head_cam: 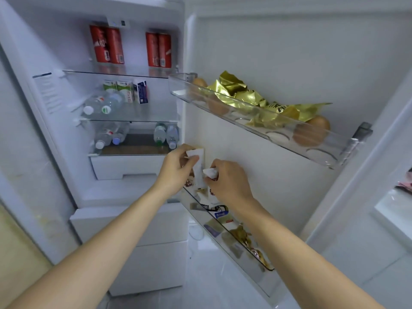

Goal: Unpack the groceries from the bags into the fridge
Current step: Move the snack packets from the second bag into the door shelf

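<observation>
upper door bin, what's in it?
Upper door bin holds brown eggs and crumpled gold foil packets. The foil covers the middle of the tray, so any eggs under it are hidden.

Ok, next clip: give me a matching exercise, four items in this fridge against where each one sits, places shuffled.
Items:
1. red cans
2. milk cartons
3. eggs
4. white packets

Places:
A. upper door bin, with gold wrappers
B. in both hands, at the lower door bin
C. top shelf
D. second shelf, behind lying water bottles

Pairs: 1-C, 2-D, 3-A, 4-B
</observation>
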{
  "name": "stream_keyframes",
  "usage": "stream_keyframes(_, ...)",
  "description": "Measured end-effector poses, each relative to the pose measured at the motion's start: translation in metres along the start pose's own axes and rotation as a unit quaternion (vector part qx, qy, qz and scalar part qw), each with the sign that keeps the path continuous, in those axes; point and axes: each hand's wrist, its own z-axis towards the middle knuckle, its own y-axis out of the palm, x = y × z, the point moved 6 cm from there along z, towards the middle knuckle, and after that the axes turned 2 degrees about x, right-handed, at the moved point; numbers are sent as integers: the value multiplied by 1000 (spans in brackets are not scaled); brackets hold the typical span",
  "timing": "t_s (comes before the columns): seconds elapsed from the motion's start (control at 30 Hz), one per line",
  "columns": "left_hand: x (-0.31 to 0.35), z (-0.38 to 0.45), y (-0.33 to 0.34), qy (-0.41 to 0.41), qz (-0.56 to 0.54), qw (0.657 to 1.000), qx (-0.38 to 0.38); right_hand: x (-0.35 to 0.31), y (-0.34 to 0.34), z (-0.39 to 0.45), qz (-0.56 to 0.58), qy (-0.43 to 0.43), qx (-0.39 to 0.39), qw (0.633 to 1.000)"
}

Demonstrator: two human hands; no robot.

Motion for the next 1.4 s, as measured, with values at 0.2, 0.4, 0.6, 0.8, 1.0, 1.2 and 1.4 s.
stream_keyframes(0.2, -45, -14, -6, -37, 76, 996, -34, -2, 29, 3, 8, -24, -21, 999)
stream_keyframes(0.4, -59, -24, -33, -59, 198, 978, -9, -21, 54, 4, 131, -53, -114, 983)
stream_keyframes(0.6, -34, -37, -63, -14, 288, 957, 25, -36, 49, 7, 107, -81, -73, 988)
stream_keyframes(0.8, -9, -83, -148, -35, 425, 900, 93, -124, 48, 14, 72, -189, -109, 973)
stream_keyframes(1.0, 37, -199, -251, -140, 615, 761, 153, -245, 74, -37, 87, -334, -177, 922)
stream_keyframes(1.2, 120, -372, -301, -242, 699, 623, 255, -365, 56, -175, 180, -510, -163, 825)
stream_keyframes(1.4, 201, -581, -291, -370, 689, 523, 340, -432, 17, -363, 256, -626, -230, 699)
